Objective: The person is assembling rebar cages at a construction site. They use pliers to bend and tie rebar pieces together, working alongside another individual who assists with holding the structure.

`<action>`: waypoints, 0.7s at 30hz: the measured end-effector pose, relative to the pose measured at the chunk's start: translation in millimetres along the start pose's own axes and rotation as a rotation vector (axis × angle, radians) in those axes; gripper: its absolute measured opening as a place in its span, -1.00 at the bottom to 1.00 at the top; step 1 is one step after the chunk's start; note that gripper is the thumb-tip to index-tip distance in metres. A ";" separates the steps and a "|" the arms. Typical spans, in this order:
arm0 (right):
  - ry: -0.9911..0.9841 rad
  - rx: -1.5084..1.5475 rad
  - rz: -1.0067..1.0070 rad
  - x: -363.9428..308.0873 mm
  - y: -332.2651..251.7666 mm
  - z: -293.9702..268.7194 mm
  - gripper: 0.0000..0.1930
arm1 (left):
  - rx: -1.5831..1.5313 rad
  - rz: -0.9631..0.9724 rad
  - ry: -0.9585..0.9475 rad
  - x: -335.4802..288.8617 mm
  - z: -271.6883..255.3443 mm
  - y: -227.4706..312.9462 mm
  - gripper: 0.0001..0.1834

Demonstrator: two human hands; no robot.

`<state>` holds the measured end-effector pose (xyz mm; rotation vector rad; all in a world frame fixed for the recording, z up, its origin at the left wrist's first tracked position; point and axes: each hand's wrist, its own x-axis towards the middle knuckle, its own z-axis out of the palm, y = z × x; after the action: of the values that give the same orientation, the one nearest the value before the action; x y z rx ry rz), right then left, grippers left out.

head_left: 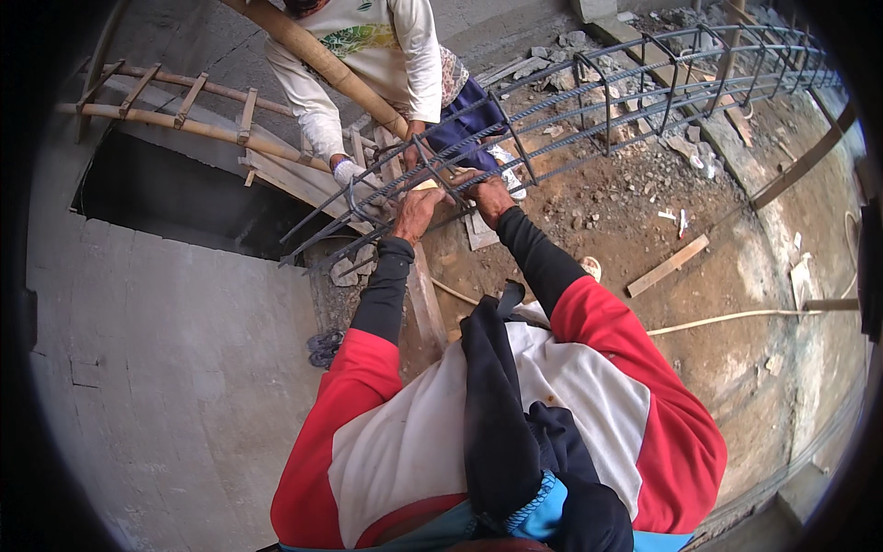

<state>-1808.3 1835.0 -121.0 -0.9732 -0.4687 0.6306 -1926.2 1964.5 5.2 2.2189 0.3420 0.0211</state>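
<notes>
A long rebar cage (589, 106) of ribbed bars and square stirrups runs from the centre toward the far right. Both my arms reach forward to its near end. My left hand (418, 213) is at the lower bars, its fingers curled by a pale piece I cannot identify. My right hand (486, 195) is closed around a bar of the cage, a little to the right. Across from me a co-worker's gloved hand (354, 179) and bare hand (418, 143) are at the same end of the cage.
A bamboo pole (313, 51) slants past the co-worker. A bamboo ladder (193, 115) lies beyond a dark rectangular opening (184, 198) at left. Rubble (589, 198) and a loose plank (668, 266) lie on the dirt at right. A pale hose (727, 318) crosses the ground.
</notes>
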 end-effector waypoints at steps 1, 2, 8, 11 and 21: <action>-0.009 -0.018 0.006 1.0 0.2 0.0 -0.74 | -0.047 -0.035 -0.023 -2.2 -2.1 6.8 -0.52; -0.020 -0.037 0.014 2.6 1.1 -0.2 -0.74 | -0.122 -0.002 -0.017 -4.6 -1.5 12.9 -0.52; -0.104 -0.088 -0.121 9.8 9.0 0.5 -0.72 | 0.035 -0.022 -0.047 -0.1 -2.5 18.9 -0.53; -0.057 0.171 0.085 2.6 3.2 0.8 -0.73 | 0.098 -0.054 -0.120 4.4 -9.8 7.4 -0.55; 0.142 -0.048 0.096 -29.9 5.0 -2.5 -0.80 | 0.084 -0.080 -0.198 1.9 -20.8 4.5 -0.64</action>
<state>-1829.9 1815.3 -129.1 -1.0830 -0.3143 0.6336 -1926.1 1978.4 21.5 2.2655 0.3262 -0.2586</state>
